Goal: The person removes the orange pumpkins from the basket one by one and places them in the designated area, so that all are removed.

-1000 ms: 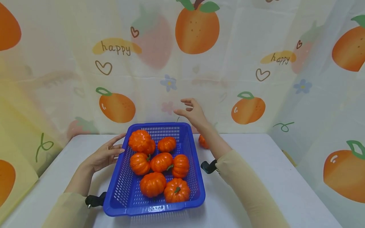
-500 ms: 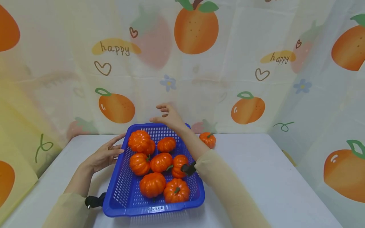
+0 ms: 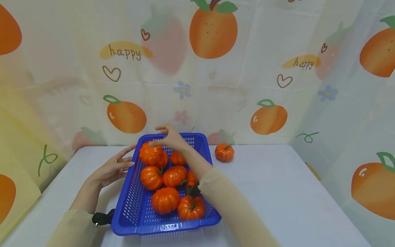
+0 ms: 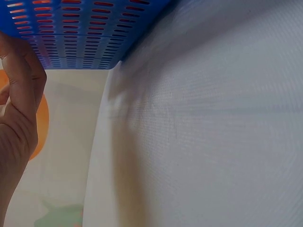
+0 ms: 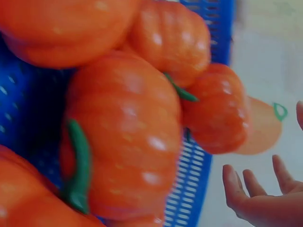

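A blue plastic basket (image 3: pixel 166 227) with slotted sides stands on the white table, holding several small orange pumpkins with green stems. My left hand (image 3: pixel 109 169) is at the basket's left side, thumb and fingers lightly bent against its rim. In the left wrist view that hand (image 4: pixel 21 85) lies beside the slotted wall. Over the far left part of the basket is my right hand (image 3: pixel 175 140), fingers spread and holding nothing. Its thumb overlaps the far left pumpkin (image 3: pixel 150 154); contact cannot be told. The right forearm partly hides a pumpkin (image 3: pixel 191 177) at the basket's right side.
One more pumpkin (image 3: pixel 224 152) sits on the table (image 3: pixel 277 192) outside the basket, at the back right. A patterned curtain (image 3: pixel 234 68) with printed fruit hangs right behind the table's far edge.
My right hand has come from behind the basket's far right corner leftward and down over its far left part, uncovering the pumpkin on the table. The left hand and basket have stayed put.
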A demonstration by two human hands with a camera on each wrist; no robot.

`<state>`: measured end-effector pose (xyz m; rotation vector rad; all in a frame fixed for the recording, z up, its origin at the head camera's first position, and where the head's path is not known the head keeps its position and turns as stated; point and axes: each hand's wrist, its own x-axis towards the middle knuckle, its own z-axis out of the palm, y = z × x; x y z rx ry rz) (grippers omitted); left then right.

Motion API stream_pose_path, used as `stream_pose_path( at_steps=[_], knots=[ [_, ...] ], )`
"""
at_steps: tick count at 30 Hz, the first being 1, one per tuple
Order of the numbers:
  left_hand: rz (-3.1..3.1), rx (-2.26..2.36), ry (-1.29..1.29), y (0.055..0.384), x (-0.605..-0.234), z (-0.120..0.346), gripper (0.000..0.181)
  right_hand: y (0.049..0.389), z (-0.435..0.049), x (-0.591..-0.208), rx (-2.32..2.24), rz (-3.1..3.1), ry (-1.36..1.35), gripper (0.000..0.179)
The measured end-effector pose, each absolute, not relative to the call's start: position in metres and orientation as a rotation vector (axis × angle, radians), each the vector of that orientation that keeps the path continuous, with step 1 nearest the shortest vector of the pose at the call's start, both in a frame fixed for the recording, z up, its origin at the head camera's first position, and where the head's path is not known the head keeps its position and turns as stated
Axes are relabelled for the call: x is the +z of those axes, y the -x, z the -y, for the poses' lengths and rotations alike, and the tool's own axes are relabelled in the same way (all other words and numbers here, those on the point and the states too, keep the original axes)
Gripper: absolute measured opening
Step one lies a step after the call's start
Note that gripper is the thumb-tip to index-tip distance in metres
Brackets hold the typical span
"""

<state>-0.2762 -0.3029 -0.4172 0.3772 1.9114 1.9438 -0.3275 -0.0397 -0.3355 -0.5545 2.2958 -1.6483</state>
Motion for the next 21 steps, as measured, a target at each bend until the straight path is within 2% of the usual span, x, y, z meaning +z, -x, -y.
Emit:
stream_pose_path(
  at_steps=[9, 21],
  knots=[
    [-1.890, 1.953, -0.381, 0.278, -0.418, 0.303, 0.078, 0.326, 0.044, -0.350, -1.403, -2.338, 0.660, 0.089],
    [-1.870, 1.959, -0.408, 0.275, -0.416, 0.301, 0.077, 0.326, 0.044, -0.361, -1.174, -2.383, 0.809, 0.090]
  ],
)
